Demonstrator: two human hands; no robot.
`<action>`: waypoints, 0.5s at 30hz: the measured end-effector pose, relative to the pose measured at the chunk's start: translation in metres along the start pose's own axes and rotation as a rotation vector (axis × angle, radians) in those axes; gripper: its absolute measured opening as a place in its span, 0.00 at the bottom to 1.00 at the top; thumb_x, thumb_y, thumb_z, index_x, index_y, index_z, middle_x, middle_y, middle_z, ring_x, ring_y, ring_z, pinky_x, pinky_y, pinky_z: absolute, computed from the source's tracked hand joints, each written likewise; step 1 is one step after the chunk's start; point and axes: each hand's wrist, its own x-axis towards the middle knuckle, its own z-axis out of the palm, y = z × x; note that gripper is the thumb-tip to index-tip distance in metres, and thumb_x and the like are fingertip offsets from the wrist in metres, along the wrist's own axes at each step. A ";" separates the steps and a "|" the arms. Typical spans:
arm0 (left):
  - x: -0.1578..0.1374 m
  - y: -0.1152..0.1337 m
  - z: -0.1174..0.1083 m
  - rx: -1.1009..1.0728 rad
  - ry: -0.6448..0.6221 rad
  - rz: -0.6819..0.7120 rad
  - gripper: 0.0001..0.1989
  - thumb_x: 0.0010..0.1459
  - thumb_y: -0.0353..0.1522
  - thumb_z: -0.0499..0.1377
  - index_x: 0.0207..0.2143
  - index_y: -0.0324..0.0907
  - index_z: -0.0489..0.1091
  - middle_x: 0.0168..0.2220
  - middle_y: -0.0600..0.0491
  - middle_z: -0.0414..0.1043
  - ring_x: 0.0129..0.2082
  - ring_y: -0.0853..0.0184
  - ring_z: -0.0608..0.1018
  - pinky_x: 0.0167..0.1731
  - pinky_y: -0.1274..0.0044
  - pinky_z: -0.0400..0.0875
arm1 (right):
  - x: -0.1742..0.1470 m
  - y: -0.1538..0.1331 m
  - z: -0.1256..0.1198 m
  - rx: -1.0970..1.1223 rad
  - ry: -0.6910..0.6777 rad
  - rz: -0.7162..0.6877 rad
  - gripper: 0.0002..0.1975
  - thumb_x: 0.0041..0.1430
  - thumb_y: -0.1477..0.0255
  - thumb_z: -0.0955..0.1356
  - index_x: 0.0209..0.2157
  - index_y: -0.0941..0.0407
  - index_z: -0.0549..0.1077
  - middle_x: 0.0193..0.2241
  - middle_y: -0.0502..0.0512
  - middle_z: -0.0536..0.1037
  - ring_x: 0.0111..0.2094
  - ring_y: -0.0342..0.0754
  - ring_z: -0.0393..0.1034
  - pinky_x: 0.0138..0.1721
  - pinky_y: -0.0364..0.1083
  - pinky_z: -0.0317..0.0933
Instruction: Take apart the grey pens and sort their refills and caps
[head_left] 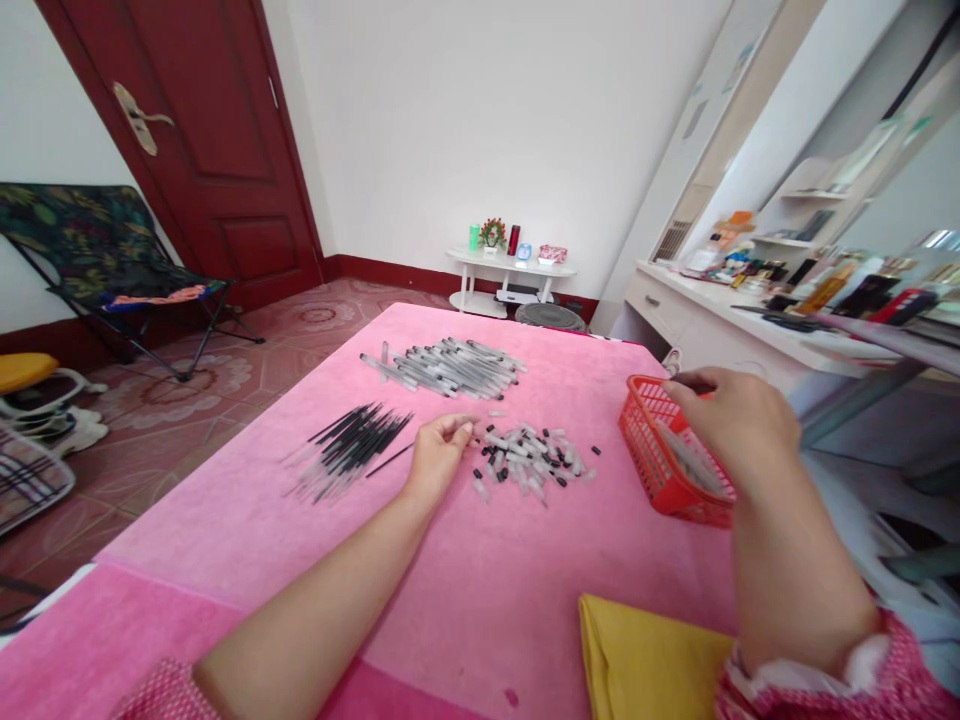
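My left hand [439,450] rests on the pink cloth at the left edge of a pile of clear and black pen caps [529,460]. Its thumb and fingertips are pinched together; whatever is between them is too small to make out. To its left lie black pen refills [356,445], one pointing toward the hand. Behind them is a heap of clear pen barrels [457,367]. Over the red plastic basket [645,455] hangs my right hand [739,415], fingers closed and turned down, with something dark at the fingertips. Pale, slender pieces [694,460] lie inside the basket.
A folded yellow cloth [652,660] lies at the table's near right. Beyond the right edge stands a white dresser [675,310] crowded with bottles. A folding chair [97,250] and a low white stand [510,262] are farther off.
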 end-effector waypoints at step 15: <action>0.002 -0.002 -0.002 -0.019 -0.052 0.022 0.10 0.49 0.28 0.55 0.33 0.36 0.73 0.25 0.52 0.74 0.20 0.72 0.71 0.25 0.80 0.67 | -0.025 -0.172 0.135 0.185 -0.301 -0.605 0.13 0.50 0.76 0.64 0.39 0.55 0.74 0.40 0.55 0.75 0.42 0.48 0.68 0.41 0.43 0.59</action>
